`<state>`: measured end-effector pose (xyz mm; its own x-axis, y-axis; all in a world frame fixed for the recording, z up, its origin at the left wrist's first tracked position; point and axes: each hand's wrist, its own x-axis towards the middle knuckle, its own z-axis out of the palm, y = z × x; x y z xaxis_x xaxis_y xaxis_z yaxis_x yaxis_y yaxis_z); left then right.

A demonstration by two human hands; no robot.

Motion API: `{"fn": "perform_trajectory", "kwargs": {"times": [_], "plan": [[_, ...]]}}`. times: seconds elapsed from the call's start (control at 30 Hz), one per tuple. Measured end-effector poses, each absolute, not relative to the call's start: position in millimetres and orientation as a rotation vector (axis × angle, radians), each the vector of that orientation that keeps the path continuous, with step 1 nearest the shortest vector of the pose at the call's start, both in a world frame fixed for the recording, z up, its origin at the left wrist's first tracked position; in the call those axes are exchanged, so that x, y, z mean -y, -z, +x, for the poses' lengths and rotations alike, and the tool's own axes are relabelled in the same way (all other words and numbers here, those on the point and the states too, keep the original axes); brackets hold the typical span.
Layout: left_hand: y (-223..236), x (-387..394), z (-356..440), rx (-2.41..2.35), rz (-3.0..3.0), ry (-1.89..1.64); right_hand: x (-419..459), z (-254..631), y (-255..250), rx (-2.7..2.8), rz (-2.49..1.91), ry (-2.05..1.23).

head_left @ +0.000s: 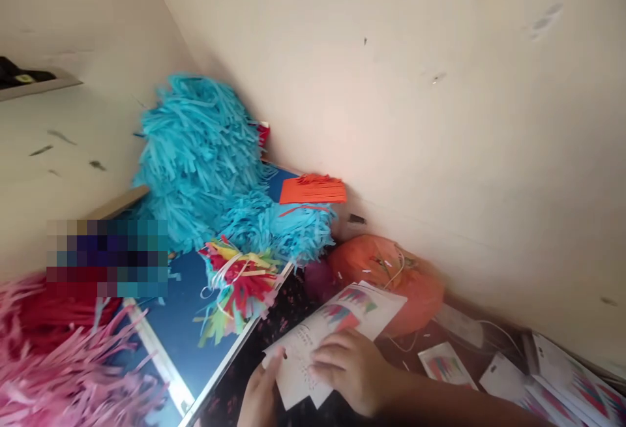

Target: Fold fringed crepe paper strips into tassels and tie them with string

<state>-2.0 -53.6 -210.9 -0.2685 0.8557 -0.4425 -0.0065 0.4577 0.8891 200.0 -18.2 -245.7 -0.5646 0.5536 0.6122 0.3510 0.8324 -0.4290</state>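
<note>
Cream wall (440,120) and turquoise paper fringe (195,160) behind. Dark speckled surface (229,375) carries printed paper sheets (352,306). Right hand (349,371) lies open on them, pressing, no grip; left hand (261,391) seems to pinch the near edge, view poor. Even pressure keeps the sheets square.

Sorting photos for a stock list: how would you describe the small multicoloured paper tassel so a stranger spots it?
Against the wall sits a big turquoise paper fringe bunch. Just below it, on the blue board, lies a small tassel of red, yellow and green strips, bound with white ribbon; the fringes beside it are single-coloured.
</note>
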Motion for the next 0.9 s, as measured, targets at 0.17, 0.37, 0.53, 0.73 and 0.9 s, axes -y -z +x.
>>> {"fn": "perform_trajectory", "kwargs": {"times": [0.17,0.37,0.53,0.73,0.9], "plan": [[223.8,53.7,-2.7,-1.468,0.504,-0.994,24.0,194.2,261.6,2.325,-0.623,-0.709],[223.9,58.0,-2.4,-1.392,0.479,-0.971,13.8,177.8,246.7,2.088,-0.873,-1.006],[222.2,60.4,-1.0,-1.406,0.479,-1.027,14.9,161.8,249.2,1.944,-1.018,-1.103],[223.9,62.8,-1.3,-1.518,0.699,-0.97,16.1,159.3,238.3,1.785,-1.029,-1.257],[191.5,67.3,-24.4,-1.676,1.06,-0.902,-25.0,253.0,199.2,1.76,-0.979,-1.566]]}}
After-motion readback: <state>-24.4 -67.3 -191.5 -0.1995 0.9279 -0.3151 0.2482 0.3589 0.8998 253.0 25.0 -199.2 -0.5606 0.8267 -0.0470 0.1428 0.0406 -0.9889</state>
